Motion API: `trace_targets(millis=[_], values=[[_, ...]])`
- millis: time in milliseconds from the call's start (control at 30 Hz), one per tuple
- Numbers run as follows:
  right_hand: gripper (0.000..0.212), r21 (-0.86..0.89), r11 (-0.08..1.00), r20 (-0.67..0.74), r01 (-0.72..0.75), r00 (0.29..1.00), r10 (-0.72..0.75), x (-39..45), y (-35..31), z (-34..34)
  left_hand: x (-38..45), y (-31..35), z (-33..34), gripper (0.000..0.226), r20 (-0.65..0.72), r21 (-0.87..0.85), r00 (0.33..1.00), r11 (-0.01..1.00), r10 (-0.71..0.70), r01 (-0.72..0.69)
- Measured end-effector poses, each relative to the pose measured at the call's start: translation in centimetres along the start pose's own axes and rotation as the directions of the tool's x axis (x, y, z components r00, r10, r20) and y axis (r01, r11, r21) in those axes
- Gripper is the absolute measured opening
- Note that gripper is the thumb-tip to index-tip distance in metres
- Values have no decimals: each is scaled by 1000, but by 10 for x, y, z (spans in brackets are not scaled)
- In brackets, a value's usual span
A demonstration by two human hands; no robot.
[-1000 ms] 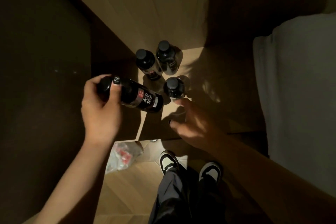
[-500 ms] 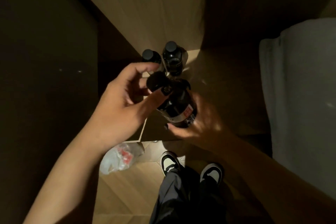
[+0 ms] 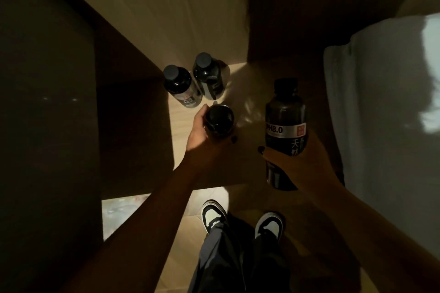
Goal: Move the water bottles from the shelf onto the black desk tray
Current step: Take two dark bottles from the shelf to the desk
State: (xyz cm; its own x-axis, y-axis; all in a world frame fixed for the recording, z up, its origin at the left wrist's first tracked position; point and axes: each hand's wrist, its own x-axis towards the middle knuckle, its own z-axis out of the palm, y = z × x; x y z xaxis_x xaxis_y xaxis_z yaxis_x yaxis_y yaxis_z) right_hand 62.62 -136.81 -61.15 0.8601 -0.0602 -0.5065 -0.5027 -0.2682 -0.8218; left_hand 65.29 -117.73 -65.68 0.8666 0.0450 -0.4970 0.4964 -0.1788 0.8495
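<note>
Two dark water bottles stand upright at the back of the wooden shelf (image 3: 250,83): the left bottle (image 3: 179,87) and the right bottle (image 3: 208,76). My left hand (image 3: 202,135) is wrapped around a third dark bottle (image 3: 219,120) standing nearer the shelf's front. My right hand (image 3: 300,162) grips a fourth bottle (image 3: 284,126), with a silver "pH8.0" label, upright above the shelf's right side. The black desk tray is not in view.
A dark panel (image 3: 47,102) fills the left. White fabric (image 3: 385,107) hangs at the right. Below the shelf's front edge are a wooden floor, my two black-and-white shoes (image 3: 214,215) and a plastic bag (image 3: 119,211) partly hidden by my left arm.
The bottle passed from my left hand into my right, which carried it to the right. My left hand then reached forward and closed on the front bottle on the shelf.
</note>
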Motion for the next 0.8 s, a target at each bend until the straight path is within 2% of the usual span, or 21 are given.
trace_targets(millis=[133,233,333,400,467,567,633,667,733,800], values=[[56,67,995,-25,-72,997,74,-3,4,3,16,-15,6,65,-69,77,997,996,45,-40],[59,101,989,-24,-111,993,114,-4,5,3,19,-13,2,66,-56,119,997,992,58,-51],[55,146,978,6,-151,988,152,-6,0,1,14,-7,-6,61,-36,74,999,997,18,-16],[45,173,972,42,-160,987,155,-8,-8,-1,2,4,-9,58,-40,1,999,1000,-17,17],[37,178,971,51,-159,987,152,-11,-17,-3,-12,19,-11,62,-77,-77,996,996,-51,45],[30,157,976,30,-150,989,147,-21,-37,-9,-38,45,-18,90,-103,-220,988,971,-116,91],[29,164,977,27,-138,990,135,-32,-55,-17,-59,69,-21,99,-86,-293,988,952,-125,94],[29,164,977,29,-134,991,131,-38,-64,-22,-70,82,-22,93,-74,-331,991,940,-115,85],[29,187,974,31,-129,992,126,-54,-82,-33,-92,110,-22,60,-53,-389,994,919,-98,69],[26,238,964,34,-122,992,118,-72,-103,-43,-118,139,-21,39,24,-459,997,885,-77,79]])
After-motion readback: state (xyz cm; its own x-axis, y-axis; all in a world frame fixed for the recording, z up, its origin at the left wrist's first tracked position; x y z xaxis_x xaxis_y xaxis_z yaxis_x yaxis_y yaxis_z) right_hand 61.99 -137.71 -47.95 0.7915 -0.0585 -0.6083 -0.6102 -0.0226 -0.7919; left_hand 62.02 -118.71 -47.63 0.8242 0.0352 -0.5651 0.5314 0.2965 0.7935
